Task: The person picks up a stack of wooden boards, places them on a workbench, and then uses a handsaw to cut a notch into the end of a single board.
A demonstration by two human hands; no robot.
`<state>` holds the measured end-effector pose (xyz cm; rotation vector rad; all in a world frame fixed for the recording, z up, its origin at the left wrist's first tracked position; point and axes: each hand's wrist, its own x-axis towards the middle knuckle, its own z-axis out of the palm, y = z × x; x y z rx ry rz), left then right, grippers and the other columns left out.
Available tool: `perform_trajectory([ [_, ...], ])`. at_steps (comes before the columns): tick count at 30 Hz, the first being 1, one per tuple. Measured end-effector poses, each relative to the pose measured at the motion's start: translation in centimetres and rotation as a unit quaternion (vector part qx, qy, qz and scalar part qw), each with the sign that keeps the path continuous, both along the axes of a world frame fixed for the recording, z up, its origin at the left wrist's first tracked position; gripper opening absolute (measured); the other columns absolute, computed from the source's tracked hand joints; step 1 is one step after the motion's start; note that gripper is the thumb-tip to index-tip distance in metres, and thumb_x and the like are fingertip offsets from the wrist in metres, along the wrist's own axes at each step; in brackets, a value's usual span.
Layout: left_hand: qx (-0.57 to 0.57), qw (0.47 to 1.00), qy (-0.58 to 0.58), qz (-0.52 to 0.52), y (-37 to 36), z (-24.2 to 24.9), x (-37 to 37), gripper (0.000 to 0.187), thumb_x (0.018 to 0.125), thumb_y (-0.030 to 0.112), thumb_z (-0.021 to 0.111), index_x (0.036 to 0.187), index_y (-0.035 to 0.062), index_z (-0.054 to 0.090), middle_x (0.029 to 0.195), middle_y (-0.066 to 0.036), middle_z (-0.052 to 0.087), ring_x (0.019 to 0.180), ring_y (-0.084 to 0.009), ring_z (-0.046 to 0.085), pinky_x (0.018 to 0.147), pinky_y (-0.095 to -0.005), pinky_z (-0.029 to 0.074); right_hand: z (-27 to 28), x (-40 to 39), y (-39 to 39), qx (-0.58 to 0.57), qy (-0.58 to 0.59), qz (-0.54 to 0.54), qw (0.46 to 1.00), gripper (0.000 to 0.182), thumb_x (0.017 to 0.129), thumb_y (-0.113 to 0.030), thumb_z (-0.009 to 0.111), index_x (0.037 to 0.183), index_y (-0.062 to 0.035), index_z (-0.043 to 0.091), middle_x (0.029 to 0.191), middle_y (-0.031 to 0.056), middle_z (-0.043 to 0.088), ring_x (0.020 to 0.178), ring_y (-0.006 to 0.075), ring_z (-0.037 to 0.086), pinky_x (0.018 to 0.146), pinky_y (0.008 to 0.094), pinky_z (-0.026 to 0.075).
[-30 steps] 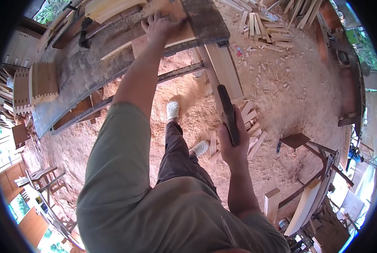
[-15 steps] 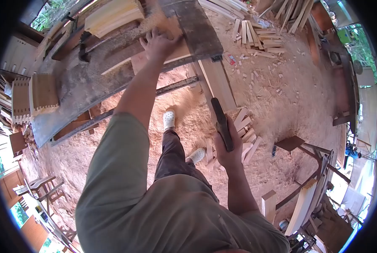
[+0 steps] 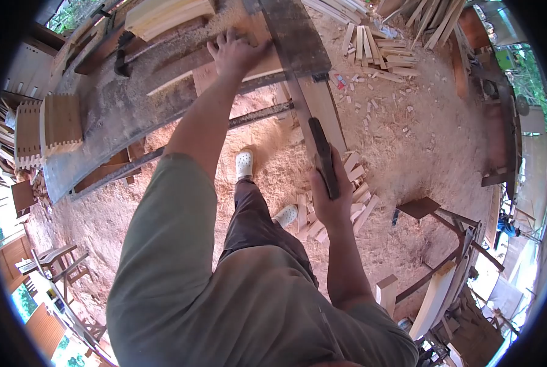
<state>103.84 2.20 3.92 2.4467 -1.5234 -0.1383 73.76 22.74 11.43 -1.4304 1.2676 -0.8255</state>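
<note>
My right hand (image 3: pixel 334 199) is wrapped around the black handle of a handsaw (image 3: pixel 323 153). The saw's long blade runs forward past the near edge of the workbench (image 3: pixel 96 134), and motion blurs part of it. My left hand (image 3: pixel 233 56) lies on a wooden board (image 3: pixel 272 63) on the bench, fingers spread, to the left of the blade. Where the blade meets the board is too blurred to make out. A black clamp-like fitting (image 3: pixel 121 61) stands on the bench left of my left hand.
A thick pale timber (image 3: pixel 169 17) lies across the bench's far side. Panels with notched ends (image 3: pixel 62 122) stand at its left end. Cut wood strips (image 3: pixel 368 49) and offcuts (image 3: pixel 362 196) lie on the sawdust-covered floor. A metal-legged stand (image 3: pixel 419 208) is at right.
My right hand has pushed the handsaw forward, towards the bench. My left hand stays spread on the board, and the whole view has shifted slightly.
</note>
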Motion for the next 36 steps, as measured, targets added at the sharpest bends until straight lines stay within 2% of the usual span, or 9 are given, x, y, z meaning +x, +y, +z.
perform_trajectory([
  [4,0.001,1.000,-0.027,0.005,-0.2,-0.3,0.2,0.081,0.084,0.081,0.042,0.126,0.0181,0.070,0.158,-0.015,0.034,0.149,-0.0346,0.024,0.121,-0.0581,0.009,0.4,-1.1,1.9,-0.009,-0.014,-0.008,1.000,0.056,0.093,-0.009,0.062,0.144,0.0031,0.044,0.101,0.0123,0.070,0.085,0.0094,0.064,0.074,0.0255,0.052],
  [9,-0.002,1.000,-0.006,0.006,0.0,0.2,0.2,0.080,0.084,0.082,0.040,0.125,0.0208,0.071,0.158,-0.014,0.035,0.148,-0.0343,0.025,0.121,-0.0579,0.008,0.8,1.3,-1.9,-0.008,0.017,0.001,1.000,0.057,0.092,-0.008,0.062,0.145,0.0041,0.043,0.103,0.0125,0.070,0.087,0.0111,0.065,0.076,0.0262,0.052],
  [17,-0.029,1.000,-0.011,0.003,-0.1,-0.5,0.3,0.092,0.081,0.085,0.041,0.121,0.0083,0.072,0.158,-0.016,0.034,0.148,-0.0342,0.026,0.122,-0.0530,0.007,-0.3,0.8,-1.3,-0.005,-0.016,0.005,1.000,0.057,0.093,-0.010,0.063,0.145,-0.0009,0.044,0.107,0.0156,0.069,0.092,0.0134,0.066,0.079,0.0281,0.052],
  [21,-0.028,0.999,-0.020,0.014,-0.2,-0.1,0.1,0.089,0.083,0.084,0.039,0.123,0.0112,0.071,0.159,-0.014,0.033,0.149,-0.0335,0.023,0.123,-0.0555,0.006,-0.1,2.4,-3.5,-0.018,0.011,0.010,1.000,0.056,0.092,-0.010,0.063,0.143,0.0034,0.044,0.110,0.0150,0.069,0.095,0.0162,0.067,0.082,0.0296,0.053],
  [25,-0.001,1.000,-0.014,0.007,-0.2,0.1,0.1,0.088,0.083,0.083,0.040,0.122,0.0108,0.072,0.159,-0.013,0.033,0.149,-0.0334,0.024,0.122,-0.0561,0.006,-0.2,-1.1,1.2,0.020,-0.022,-0.014,0.999,0.054,0.092,-0.012,0.063,0.141,0.0013,0.046,0.112,0.0161,0.069,0.098,0.0196,0.068,0.083,0.0328,0.054],
  [28,-0.008,1.000,-0.017,0.007,-0.5,-0.3,0.4,0.086,0.084,0.082,0.041,0.122,0.0108,0.072,0.159,-0.013,0.033,0.149,-0.0325,0.024,0.122,-0.0568,0.007,1.2,-2.3,2.6,0.024,0.003,0.006,1.000,0.055,0.093,-0.011,0.062,0.143,0.0006,0.045,0.112,0.0154,0.068,0.096,0.0171,0.067,0.082,0.0310,0.053],
  [33,-0.059,0.998,-0.018,0.008,-0.1,-0.1,0.0,0.082,0.087,0.078,0.042,0.121,0.0092,0.072,0.158,-0.010,0.036,0.149,-0.0309,0.026,0.122,-0.0578,0.007,-1.2,2.7,-5.1,-0.040,0.002,0.014,0.999,0.054,0.093,-0.011,0.061,0.142,0.0016,0.045,0.111,0.0159,0.068,0.097,0.0174,0.067,0.084,0.0310,0.052],
  [34,-0.036,0.999,-0.010,0.006,-0.2,-0.1,0.2,0.079,0.089,0.075,0.041,0.122,0.0096,0.071,0.158,-0.008,0.037,0.148,-0.0295,0.027,0.122,-0.0565,0.008,-1.5,3.3,-5.9,-0.087,-0.006,0.026,0.996,0.053,0.093,-0.012,0.061,0.142,0.0009,0.045,0.111,0.0165,0.068,0.098,0.0187,0.068,0.084,0.0315,0.052],
  [36,-0.014,1.000,-0.005,0.003,0.2,-0.8,0.7,0.075,0.091,0.071,0.041,0.123,0.0099,0.071,0.158,-0.005,0.038,0.148,-0.0281,0.028,0.122,-0.0552,0.010,-0.8,3.5,-5.8,-0.065,-0.016,0.024,0.997,0.053,0.093,-0.013,0.061,0.142,0.0006,0.046,0.112,0.0176,0.068,0.099,0.0212,0.068,0.085,0.0328,0.052],
])
